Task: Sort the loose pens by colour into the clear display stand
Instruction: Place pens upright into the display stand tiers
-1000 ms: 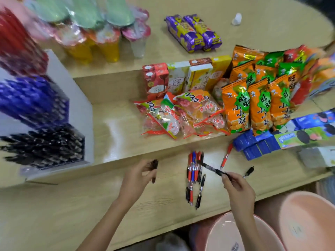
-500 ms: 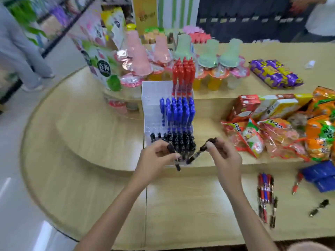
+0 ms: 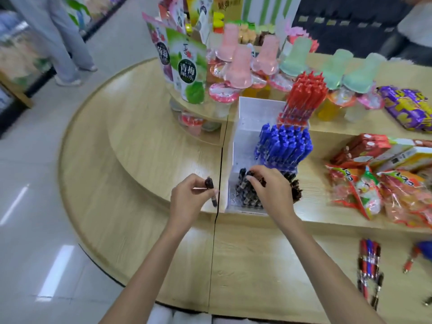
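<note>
**Hands**
- Left hand [image 3: 187, 199]: fingers curled round a black pen [image 3: 212, 192], just left of the stand [image 3: 247, 118] and outside its wall.
- Right hand [image 3: 268, 190]: fingers pinch the top of a second pen [image 3: 249, 176] over the stand's front tier, among the black row [image 3: 246, 195].

**Layout**
- The blue row [image 3: 282, 146] stands in the tier behind, and the red row [image 3: 304, 97] behind that.
- Loose pens [image 3: 369, 265] lie on the counter [image 3: 257, 265], well right of the stand.

**Probable faults**
- The front tier is densely packed. Forcing the second pen down may jam it on a neighbour or leave it tilted.
- A sideways push may tip adjacent pens or shift the stand.
- A slack left grip may drop the black pen outside the stand
</note>
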